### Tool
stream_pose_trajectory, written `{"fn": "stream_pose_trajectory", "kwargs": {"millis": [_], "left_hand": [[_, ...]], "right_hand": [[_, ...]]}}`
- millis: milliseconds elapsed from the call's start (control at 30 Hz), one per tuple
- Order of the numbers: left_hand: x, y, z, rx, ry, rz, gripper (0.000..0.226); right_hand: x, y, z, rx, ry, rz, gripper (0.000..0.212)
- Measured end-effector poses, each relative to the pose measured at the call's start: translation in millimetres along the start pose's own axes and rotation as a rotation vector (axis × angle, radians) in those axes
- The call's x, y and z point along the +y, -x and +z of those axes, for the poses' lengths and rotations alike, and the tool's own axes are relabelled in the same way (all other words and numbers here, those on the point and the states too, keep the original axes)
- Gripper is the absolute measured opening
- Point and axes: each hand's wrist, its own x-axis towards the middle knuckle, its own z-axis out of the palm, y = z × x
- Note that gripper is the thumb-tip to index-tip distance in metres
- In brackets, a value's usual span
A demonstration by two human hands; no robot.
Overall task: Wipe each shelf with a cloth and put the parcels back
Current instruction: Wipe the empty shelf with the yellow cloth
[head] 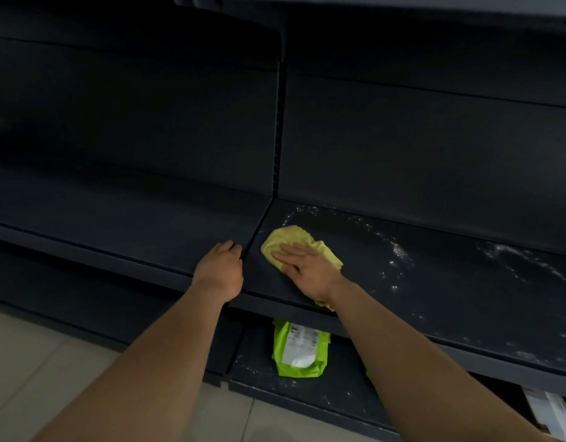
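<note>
Right hand (pixel 307 271) pressing flat, fingers straight, on yellow cloth (pixel 291 237). Left hand (pixel 220 266) resting on shelf (pixel 450 314), fingers loosely bent, gripping nothing. Best pressing evenly, overlapping strokes rightward into white dust (pixel 399 252). Cloth lying under right fingers, beside shelf seam. Green parcel (pixel 299 349) lying on lower shelf (pixel 259 374), below right wrist.

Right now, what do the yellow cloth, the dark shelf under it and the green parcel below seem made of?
Yellow cloth: soft matt fabric, perhaps microfibre; it crumples into folds. Dark shelf: probably painted metal, smooth matt, thin straight edge, white residue on top. Green parcel: likely thin plastic film, glossy and creased, white label.
</note>
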Motion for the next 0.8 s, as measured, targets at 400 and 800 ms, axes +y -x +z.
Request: {"fn": "stream_pose_trajectory", "kwargs": {"millis": [400,800], "left_hand": [[23,-33,-6,0.072,-0.278,-0.111,0.042],[36,-41,1,0.027,-0.277,-0.065,0.07]], "right_hand": [[9,-87,-14,-0.024,0.105,0.057,0.049],[37,-62,-14,0.11,0.118,0.159,0.058]]}}
